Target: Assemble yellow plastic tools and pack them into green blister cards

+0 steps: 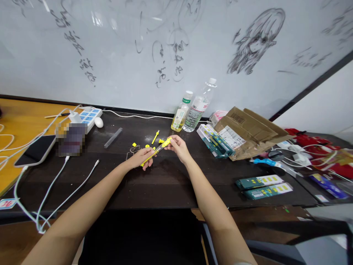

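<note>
Apparently part-joined, the yellow-and-clear tube (159,148) slants above the dark table (168,189), near-left end grasped in the curled fingers of the left hand (140,158), far-right end pinched by the right hand (179,148), while yellow pieces (155,137) lie unattached farther off.

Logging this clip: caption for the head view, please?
Both hands hold a yellow-and-clear tube above a dark desk.

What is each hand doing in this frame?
Left hand: closed on the lower end of the yellow-and-clear piece.
Right hand: closed on its upper end.
</note>
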A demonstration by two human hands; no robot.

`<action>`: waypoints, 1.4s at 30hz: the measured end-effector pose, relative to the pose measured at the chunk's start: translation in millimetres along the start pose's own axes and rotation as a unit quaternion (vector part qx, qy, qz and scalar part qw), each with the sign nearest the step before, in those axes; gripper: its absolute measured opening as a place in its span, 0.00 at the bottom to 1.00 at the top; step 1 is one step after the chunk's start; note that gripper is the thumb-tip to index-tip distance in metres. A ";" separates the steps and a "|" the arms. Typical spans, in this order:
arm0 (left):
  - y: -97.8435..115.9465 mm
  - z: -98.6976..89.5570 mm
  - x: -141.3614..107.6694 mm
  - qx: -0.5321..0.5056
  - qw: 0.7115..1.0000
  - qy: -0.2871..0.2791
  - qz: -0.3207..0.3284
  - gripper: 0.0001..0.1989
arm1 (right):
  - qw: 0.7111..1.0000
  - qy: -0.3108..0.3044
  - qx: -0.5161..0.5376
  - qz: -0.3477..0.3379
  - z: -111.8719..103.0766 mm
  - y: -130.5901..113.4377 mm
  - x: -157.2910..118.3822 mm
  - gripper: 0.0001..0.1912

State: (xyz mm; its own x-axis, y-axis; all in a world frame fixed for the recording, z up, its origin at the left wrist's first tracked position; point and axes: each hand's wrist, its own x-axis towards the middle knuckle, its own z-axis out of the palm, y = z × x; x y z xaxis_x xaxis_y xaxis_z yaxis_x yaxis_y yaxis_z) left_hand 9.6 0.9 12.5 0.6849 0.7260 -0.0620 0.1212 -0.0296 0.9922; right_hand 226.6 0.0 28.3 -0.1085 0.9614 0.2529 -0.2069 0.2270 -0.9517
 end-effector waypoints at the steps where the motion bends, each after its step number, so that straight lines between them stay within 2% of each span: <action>1: 1.3 1.7 -0.7 -0.004 1.000 -0.002 -0.007 0.22 | 1.000 -0.005 0.001 0.007 -0.5 0.0 -0.1 0.17; 5: 5.4 7.1 -2.5 -0.025 1.000 -0.005 -0.015 0.22 | 0.999 -0.022 0.009 0.033 0.0 1.8 -0.8 0.18; 16: 2.8 10.9 -4.1 0.010 0.999 -0.009 0.045 0.18 | 0.999 -0.007 0.010 0.032 2.9 7.3 -0.3 0.18; 28: 3.8 13.5 -3.5 -0.038 0.999 -0.026 0.005 0.19 | 0.999 -0.010 0.014 0.040 2.2 7.4 -0.3 0.18; 32: 4.7 16.8 -2.6 -0.070 0.997 -0.030 -0.004 0.19 | 0.998 -0.034 0.005 0.056 13.3 9.4 -4.5 0.17; 36: 6.2 19.6 -1.1 -0.088 0.994 0.022 0.066 0.24 | 0.997 -0.065 -0.013 0.047 32.0 15.2 -11.6 0.17; 40: 8.6 17.5 0.5 -0.096 0.986 0.090 0.100 0.27 | 0.999 -0.035 -0.010 0.032 38.3 21.2 -13.8 0.22; 42: 9.7 13.3 1.1 -0.102 0.978 0.142 0.112 0.25 | 0.999 -0.018 -0.022 0.034 36.3 25.5 -12.7 0.22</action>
State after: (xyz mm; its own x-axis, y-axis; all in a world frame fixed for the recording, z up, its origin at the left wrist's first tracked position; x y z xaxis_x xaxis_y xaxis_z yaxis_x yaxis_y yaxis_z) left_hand 21.1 -7.8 20.6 0.4472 0.8795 0.1629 -0.1746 -0.0928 0.9803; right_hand 187.4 -12.1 7.2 -0.1567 0.9685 0.1934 -0.1544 0.1694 -0.9734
